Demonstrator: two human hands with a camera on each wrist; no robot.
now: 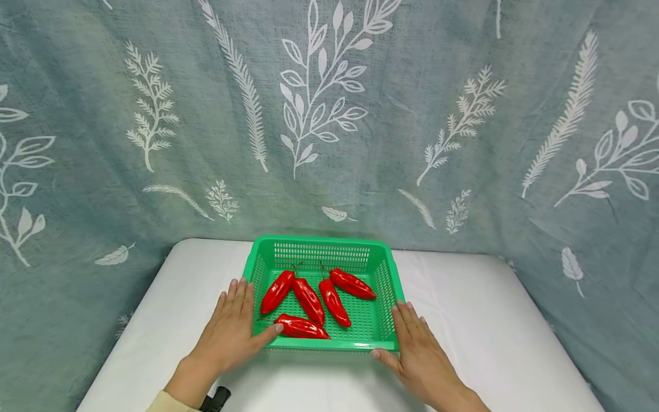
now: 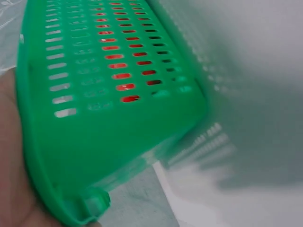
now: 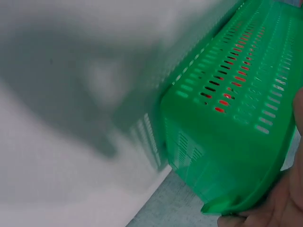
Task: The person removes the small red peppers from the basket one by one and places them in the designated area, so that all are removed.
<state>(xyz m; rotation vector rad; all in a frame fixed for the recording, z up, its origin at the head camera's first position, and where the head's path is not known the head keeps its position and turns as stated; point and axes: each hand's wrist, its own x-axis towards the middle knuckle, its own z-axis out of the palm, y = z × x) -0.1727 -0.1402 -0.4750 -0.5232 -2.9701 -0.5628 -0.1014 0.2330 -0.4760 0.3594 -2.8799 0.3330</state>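
A green plastic basket [image 1: 334,344] with slotted walls stands on the white-covered table. Several glossy red chili peppers [image 1: 308,300] with thin dark stems lie inside it. My left hand [image 1: 231,326] rests against the basket's left side, fingers straight along it and thumb over the near left corner of the rim. At the opposite side my right hand [image 1: 419,352] lies along the rim with straight fingers, its thumb at the near right corner. Both wrist views show the basket's slotted wall [image 2: 137,132] from close by, red showing through the slots, with palm and fingers partly out of frame.
White cloth covers the table [image 1: 463,303], its back edge meeting a grey-green curtain [image 1: 360,200] with white leaf prints. The basket stands close to that back edge. A dark strap [image 1: 216,399] sits at the left wrist, below a beige sleeve [image 1: 167,403].
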